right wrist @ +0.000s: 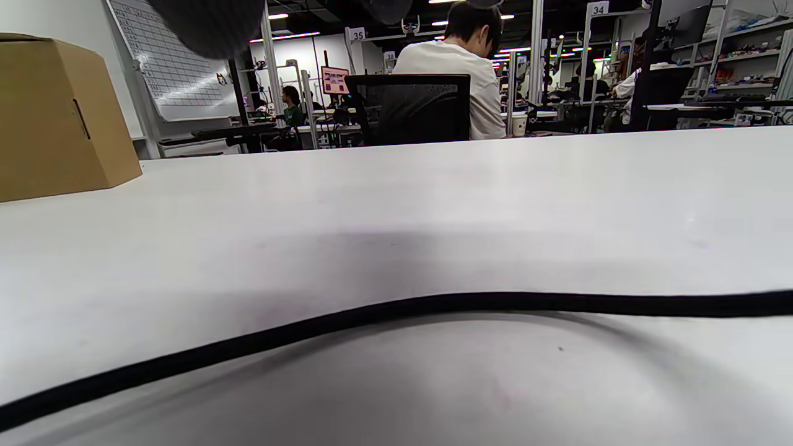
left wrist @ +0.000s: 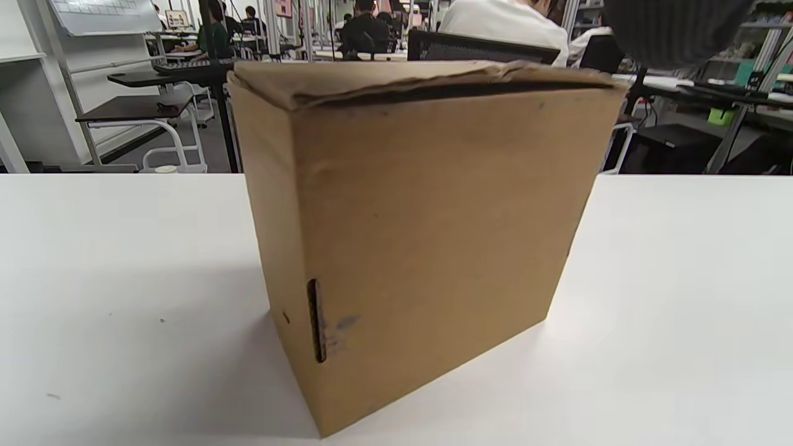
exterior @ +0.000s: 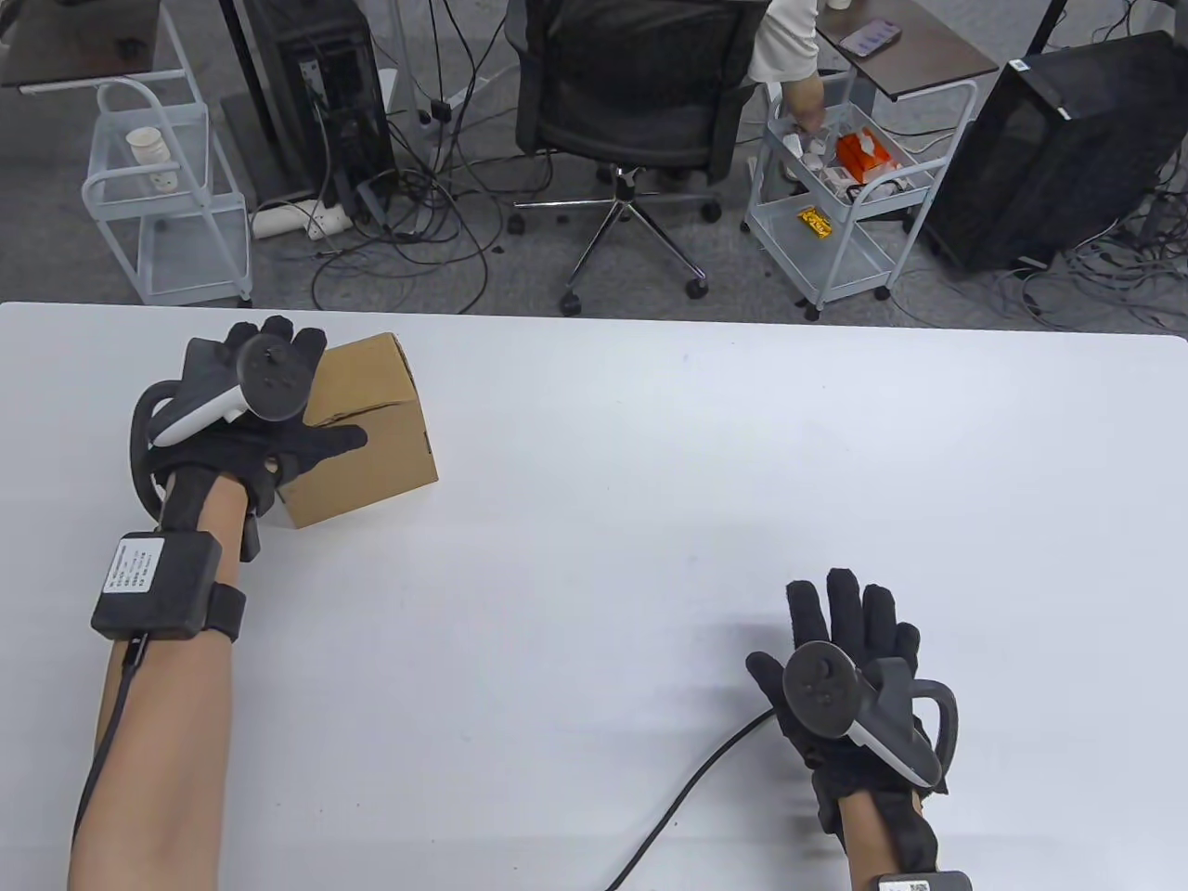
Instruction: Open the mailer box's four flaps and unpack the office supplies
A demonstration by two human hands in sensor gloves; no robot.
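A brown cardboard mailer box [exterior: 371, 427] stands upright at the far left of the white table [exterior: 650, 483], its top flaps closed. It fills the left wrist view [left wrist: 421, 235] and shows at the left edge of the right wrist view [right wrist: 56, 118]. My left hand [exterior: 255, 408] is over the box's left top side, thumb stretched across its near face; whether it grips cannot be told. My right hand [exterior: 849, 650] lies flat on the table at the near right, fingers spread, holding nothing.
A black cable [exterior: 687, 798] runs across the table from the near edge to my right hand, and shows in the right wrist view [right wrist: 396, 310]. Beyond the far table edge stand an office chair [exterior: 631, 102], white carts [exterior: 835, 204] and computer towers [exterior: 1049, 148].
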